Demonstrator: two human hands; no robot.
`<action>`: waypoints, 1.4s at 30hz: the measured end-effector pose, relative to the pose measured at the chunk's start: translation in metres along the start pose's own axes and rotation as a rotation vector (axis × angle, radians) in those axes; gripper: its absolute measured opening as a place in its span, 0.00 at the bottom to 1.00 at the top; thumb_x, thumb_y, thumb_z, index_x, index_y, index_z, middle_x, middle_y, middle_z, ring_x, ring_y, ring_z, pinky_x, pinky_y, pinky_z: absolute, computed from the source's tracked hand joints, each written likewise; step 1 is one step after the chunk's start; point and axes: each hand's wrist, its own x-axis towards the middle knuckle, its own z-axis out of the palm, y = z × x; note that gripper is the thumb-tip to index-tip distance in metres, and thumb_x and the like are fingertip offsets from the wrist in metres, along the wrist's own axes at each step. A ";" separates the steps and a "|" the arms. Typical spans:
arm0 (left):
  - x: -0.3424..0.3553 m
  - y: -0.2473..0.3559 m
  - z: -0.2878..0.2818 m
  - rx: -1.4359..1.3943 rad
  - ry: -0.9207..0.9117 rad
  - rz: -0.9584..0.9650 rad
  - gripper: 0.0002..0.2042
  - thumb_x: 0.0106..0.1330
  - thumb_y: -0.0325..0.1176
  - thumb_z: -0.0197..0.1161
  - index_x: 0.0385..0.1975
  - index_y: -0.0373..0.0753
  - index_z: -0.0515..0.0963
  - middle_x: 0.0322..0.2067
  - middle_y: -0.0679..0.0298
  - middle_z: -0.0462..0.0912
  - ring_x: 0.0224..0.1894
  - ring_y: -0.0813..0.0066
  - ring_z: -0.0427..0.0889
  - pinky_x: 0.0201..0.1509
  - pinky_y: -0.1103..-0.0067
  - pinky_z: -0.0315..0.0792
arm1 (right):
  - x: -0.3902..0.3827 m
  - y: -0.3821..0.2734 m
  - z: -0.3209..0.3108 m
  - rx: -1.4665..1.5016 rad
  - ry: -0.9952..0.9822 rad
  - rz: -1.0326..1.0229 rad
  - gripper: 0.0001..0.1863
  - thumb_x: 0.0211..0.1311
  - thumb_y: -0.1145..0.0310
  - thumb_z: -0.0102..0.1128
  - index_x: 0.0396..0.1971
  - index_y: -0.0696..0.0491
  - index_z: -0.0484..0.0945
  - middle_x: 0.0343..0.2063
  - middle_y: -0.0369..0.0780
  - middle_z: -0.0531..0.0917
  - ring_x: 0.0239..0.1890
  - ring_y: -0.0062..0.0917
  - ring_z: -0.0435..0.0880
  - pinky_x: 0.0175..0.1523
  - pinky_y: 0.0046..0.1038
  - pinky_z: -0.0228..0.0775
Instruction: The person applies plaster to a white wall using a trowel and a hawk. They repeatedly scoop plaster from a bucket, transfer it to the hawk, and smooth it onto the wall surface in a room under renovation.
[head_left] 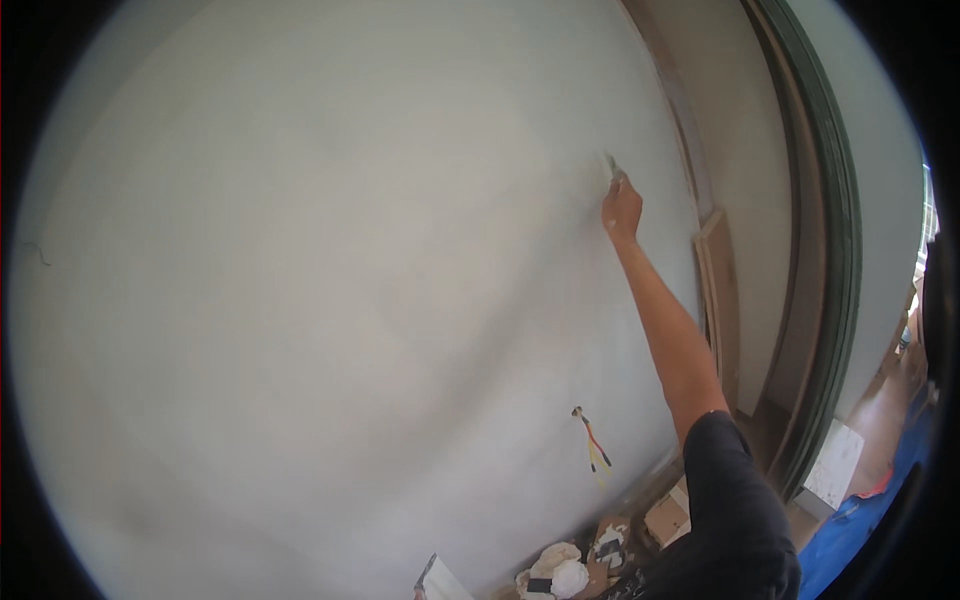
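Observation:
My right arm reaches up along a pale, smooth plastered wall (pixel 330 270). At its end my right hand (pixel 622 210) is closed around a small putty knife (pixel 611 167), whose blade lies at the wall surface; motion blurs its edge. At the lower edge a wide putty knife (pixel 443 580), its flat face whitish, sticks up into view. Only a sliver of my left hand (pixel 419 593) shows beside it, gripping it; the rest is cut off by the frame.
Loose wires (pixel 592 440) hang from a hole in the wall. Boards (pixel 716 300) lean beside a dark green frame (pixel 845 250) at the right. Whitish lumps and scraps (pixel 568 578) lie below, along with a cardboard box (pixel 667 517). Blue sheeting (pixel 870 520) covers floor at far right.

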 end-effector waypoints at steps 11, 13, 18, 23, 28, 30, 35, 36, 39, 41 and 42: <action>-0.010 -0.002 -0.002 0.040 -0.039 0.033 0.23 0.75 0.42 0.39 0.63 0.33 0.61 0.55 0.58 0.72 0.54 0.69 0.74 0.57 0.73 0.70 | -0.031 -0.078 -0.001 0.096 -0.252 -0.003 0.22 0.69 0.60 0.46 0.61 0.46 0.68 0.43 0.52 0.81 0.47 0.46 0.79 0.53 0.39 0.70; -0.018 0.000 0.002 0.048 -0.048 0.047 0.23 0.75 0.42 0.39 0.63 0.33 0.61 0.55 0.58 0.72 0.54 0.70 0.74 0.57 0.74 0.70 | -0.039 -0.104 -0.010 0.145 -0.302 0.015 0.23 0.68 0.60 0.47 0.62 0.46 0.68 0.47 0.51 0.80 0.49 0.45 0.79 0.54 0.36 0.70; -0.026 0.007 0.016 0.092 -0.104 0.073 0.23 0.76 0.41 0.38 0.63 0.33 0.61 0.55 0.59 0.72 0.54 0.72 0.73 0.56 0.75 0.71 | -0.041 -0.130 -0.021 0.219 -0.239 -0.105 0.24 0.67 0.60 0.50 0.62 0.48 0.68 0.46 0.49 0.81 0.46 0.41 0.82 0.52 0.33 0.71; -0.038 0.003 0.046 0.150 -0.118 0.114 0.23 0.76 0.41 0.38 0.64 0.34 0.60 0.55 0.60 0.72 0.53 0.73 0.73 0.56 0.77 0.71 | -0.026 -0.136 -0.026 0.305 -0.317 -0.096 0.25 0.65 0.63 0.54 0.61 0.54 0.67 0.52 0.47 0.78 0.51 0.41 0.79 0.54 0.35 0.71; -0.046 -0.010 0.089 0.105 -0.174 0.142 0.23 0.76 0.42 0.39 0.64 0.34 0.60 0.54 0.61 0.72 0.53 0.73 0.74 0.55 0.78 0.71 | -0.021 -0.114 -0.025 0.310 -0.300 -0.158 0.26 0.64 0.65 0.55 0.61 0.55 0.66 0.59 0.45 0.72 0.54 0.38 0.77 0.55 0.33 0.71; -0.051 -0.026 0.088 0.115 -0.102 0.151 0.23 0.76 0.42 0.39 0.64 0.34 0.60 0.54 0.60 0.72 0.53 0.73 0.74 0.55 0.78 0.71 | -0.030 -0.103 -0.028 0.331 -0.272 -0.211 0.26 0.64 0.65 0.56 0.61 0.55 0.66 0.60 0.44 0.71 0.55 0.37 0.77 0.54 0.32 0.72; -0.055 -0.052 0.128 0.106 0.008 0.161 0.23 0.76 0.42 0.39 0.63 0.34 0.61 0.54 0.59 0.72 0.53 0.72 0.74 0.55 0.77 0.71 | -0.026 -0.102 -0.039 0.312 -0.245 -0.238 0.27 0.62 0.63 0.57 0.61 0.53 0.67 0.61 0.43 0.70 0.54 0.35 0.78 0.51 0.30 0.73; -0.056 -0.057 0.136 0.100 0.024 0.164 0.23 0.76 0.42 0.39 0.63 0.34 0.61 0.54 0.59 0.72 0.53 0.72 0.74 0.55 0.77 0.71 | -0.026 -0.102 -0.040 0.310 -0.226 -0.253 0.27 0.62 0.62 0.58 0.61 0.52 0.67 0.61 0.42 0.70 0.54 0.34 0.78 0.50 0.30 0.74; -0.063 -0.070 0.160 0.101 0.070 0.167 0.23 0.76 0.42 0.39 0.63 0.34 0.61 0.54 0.59 0.72 0.53 0.71 0.74 0.55 0.77 0.71 | -0.023 -0.104 -0.045 0.274 -0.220 -0.269 0.29 0.62 0.60 0.59 0.62 0.50 0.66 0.62 0.42 0.69 0.55 0.33 0.78 0.46 0.29 0.75; -0.065 -0.074 0.177 0.112 0.090 0.177 0.23 0.76 0.42 0.39 0.63 0.34 0.61 0.53 0.58 0.72 0.53 0.71 0.74 0.55 0.77 0.71 | -0.023 -0.115 -0.053 0.267 -0.251 -0.261 0.30 0.60 0.61 0.61 0.62 0.50 0.66 0.62 0.42 0.69 0.55 0.32 0.77 0.45 0.28 0.75; -0.064 -0.077 0.190 0.126 0.090 0.177 0.23 0.76 0.42 0.39 0.63 0.34 0.61 0.53 0.58 0.72 0.53 0.71 0.74 0.55 0.76 0.71 | -0.022 -0.122 -0.060 0.274 -0.270 -0.258 0.30 0.59 0.63 0.63 0.62 0.50 0.67 0.62 0.43 0.69 0.56 0.33 0.77 0.46 0.28 0.75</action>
